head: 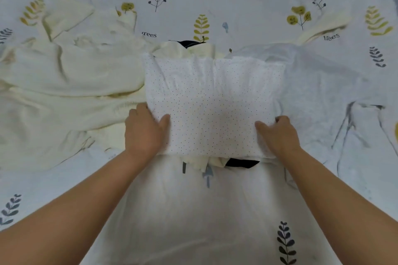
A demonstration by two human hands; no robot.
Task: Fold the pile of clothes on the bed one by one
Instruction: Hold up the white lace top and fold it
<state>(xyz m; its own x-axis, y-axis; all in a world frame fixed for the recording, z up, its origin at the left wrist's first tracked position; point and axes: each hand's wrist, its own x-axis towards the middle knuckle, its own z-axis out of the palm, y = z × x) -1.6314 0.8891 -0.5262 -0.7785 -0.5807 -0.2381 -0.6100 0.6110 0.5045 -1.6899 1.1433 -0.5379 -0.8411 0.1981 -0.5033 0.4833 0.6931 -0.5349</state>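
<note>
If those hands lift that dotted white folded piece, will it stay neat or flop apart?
The dotted white garment looks thin and wrinkled, so it would probably sag between the left hand and right hand. It likely weighs little. Its layers may slide apart.

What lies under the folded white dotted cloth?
Under the folded white dotted cloth, cream fabric and a black garment poke out at its near edge, and again at its far edge. How many pieces, and their shapes, is covered.
</note>
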